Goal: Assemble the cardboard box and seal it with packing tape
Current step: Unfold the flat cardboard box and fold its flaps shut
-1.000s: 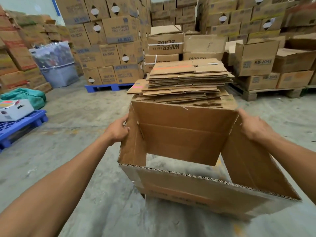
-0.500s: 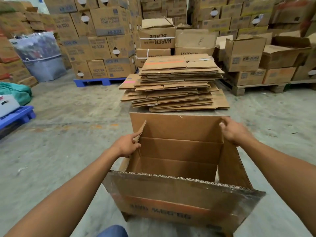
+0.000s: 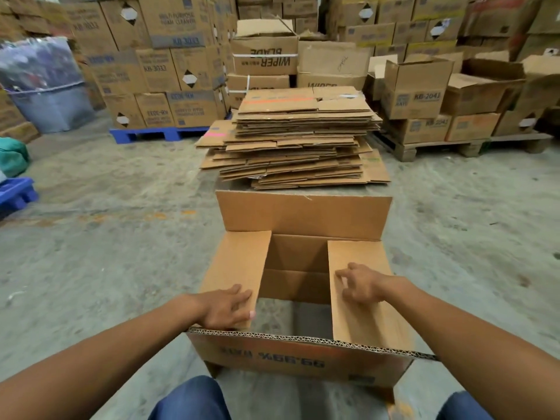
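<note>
Head view, looking down. Left hand (image 3: 225, 309) flat, palm down, fingers spread loosely on the near end of the left short flap (image 3: 239, 268); grip apart, pressing rather than clamping. Right hand (image 3: 359, 284) likewise on the right short flap (image 3: 354, 295), fingers a little curled, grip apart, nothing pinched. Both flaps folded inward to near level, a gap between them showing bare floor through the cardboard box (image 3: 303, 359). Box standing on the concrete floor (image 3: 121, 253) just ahead of the knees, far long flap (image 3: 303, 213) upright, near long flap (image 3: 303, 339) raised toward the camera with its corrugated edge showing. Beyond the box, a stack of flattened cartons (image 3: 297, 140); farther off, pallets of stacked boxes.

Step in hand, by judgement: closing one end, short flaps down first. Next move calls for keeping both short flaps flat while bringing the far and near long flaps over them to meet at the middle, then taping along that seam. No packing tape visible anywhere.
</note>
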`<action>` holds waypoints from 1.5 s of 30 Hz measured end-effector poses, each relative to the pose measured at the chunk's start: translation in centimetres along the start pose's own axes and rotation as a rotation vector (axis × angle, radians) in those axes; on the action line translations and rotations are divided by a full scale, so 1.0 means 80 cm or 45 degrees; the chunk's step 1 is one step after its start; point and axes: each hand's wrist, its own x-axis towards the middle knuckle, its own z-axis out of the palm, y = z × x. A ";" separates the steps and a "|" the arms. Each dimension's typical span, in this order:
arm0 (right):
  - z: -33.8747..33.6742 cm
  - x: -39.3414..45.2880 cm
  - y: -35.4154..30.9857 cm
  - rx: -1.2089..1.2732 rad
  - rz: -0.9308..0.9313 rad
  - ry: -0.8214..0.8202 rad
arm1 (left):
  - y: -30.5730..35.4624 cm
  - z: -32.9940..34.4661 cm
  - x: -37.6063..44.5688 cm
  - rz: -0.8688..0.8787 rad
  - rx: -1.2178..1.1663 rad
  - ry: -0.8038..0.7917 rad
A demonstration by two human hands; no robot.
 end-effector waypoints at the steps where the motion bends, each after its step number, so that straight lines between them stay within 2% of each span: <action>1: 0.003 -0.001 -0.002 -0.099 0.009 -0.041 | 0.003 0.003 -0.002 -0.005 0.031 -0.033; 5: 0.007 0.004 -0.011 -0.294 0.113 -0.163 | 0.014 0.016 -0.001 -0.054 0.160 -0.108; 7: -0.015 0.005 -0.025 -0.227 0.086 -0.120 | 0.019 0.022 0.002 -0.084 0.168 -0.110; 9: -0.044 0.004 -0.044 -0.051 -0.008 0.121 | 0.022 0.026 0.007 -0.115 0.162 -0.112; 11: -0.072 0.001 -0.060 0.072 -0.087 0.568 | 0.023 0.029 0.012 -0.134 0.160 -0.105; 13: -0.095 0.000 -0.071 0.063 -0.113 1.040 | 0.023 0.032 0.015 -0.145 0.158 -0.088; 14: -0.105 0.001 -0.074 0.025 -0.095 1.174 | 0.023 0.034 0.016 -0.146 0.161 -0.075; 15: -0.115 0.003 -0.076 -0.030 -0.055 1.208 | 0.021 0.036 0.017 -0.146 0.165 -0.062; 21: -0.128 0.025 -0.040 -0.027 0.207 0.754 | 0.014 0.048 0.011 -0.107 0.120 0.066; 26: -0.088 0.011 -0.039 -0.183 0.174 0.849 | 0.010 0.064 0.003 -0.067 -0.014 0.256; 29: -0.062 0.000 -0.045 -0.237 0.165 0.929 | 0.006 0.060 -0.002 -0.047 -0.094 0.260; 31: -0.043 -0.008 -0.046 -0.225 0.158 0.859 | 0.005 0.047 -0.009 0.006 -0.175 0.222; 36: 0.011 -0.011 -0.035 -0.138 0.057 0.324 | 0.012 -0.019 -0.042 0.234 -0.363 -0.100; 39: -0.009 -0.007 -0.036 -0.084 0.070 0.099 | 0.009 -0.055 -0.057 0.332 -0.445 -0.332; 41: -0.034 -0.004 -0.039 0.006 0.145 -0.092 | 0.010 -0.068 -0.065 0.356 -0.392 -0.362; 43: -0.062 -0.006 -0.043 0.075 0.209 -0.228 | 0.013 -0.072 -0.065 0.347 -0.260 -0.204; 45: -0.088 -0.014 -0.050 0.178 0.245 -0.297 | 0.012 -0.070 -0.053 0.353 -0.177 0.131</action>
